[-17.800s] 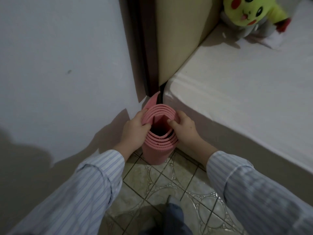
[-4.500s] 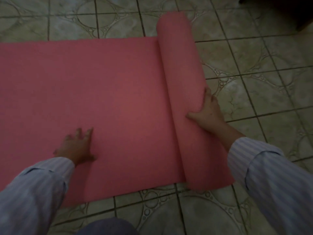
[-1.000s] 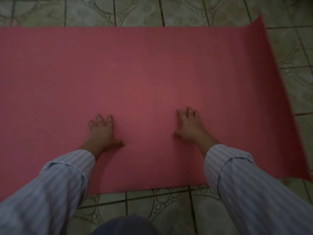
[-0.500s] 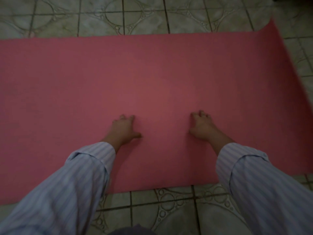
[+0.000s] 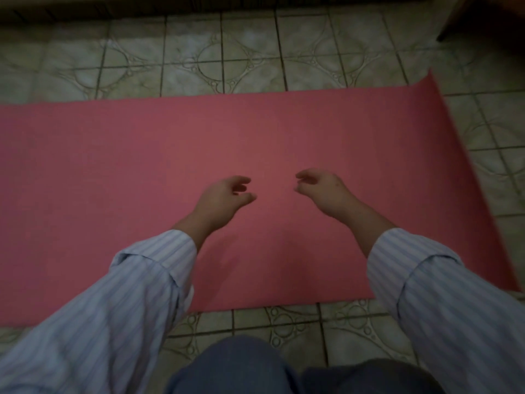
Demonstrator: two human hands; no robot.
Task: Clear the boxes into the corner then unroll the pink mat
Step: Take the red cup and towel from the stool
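You are at the tail of the unrolling step: the pink mat lies spread flat across the tiled floor, its right end curling up slightly off the tiles. Your left hand and right hand hover over the middle of the mat, close together, fingers loosely curled and relaxed, holding nothing; whether the fingertips brush the surface is hard to judge in this dim light. The next move, as it looks from here, calls for pressing that lifted right end down so it lies flat, and checking that the far left end has settled too. That left end runs out of view, so you cannot confirm the mat is fully out. No boxes show anywhere, and the corner they belong in is not visible, so that half of the task cannot be judged. The top edge is dark, and a shadowy shape at upper right is too murky to name.
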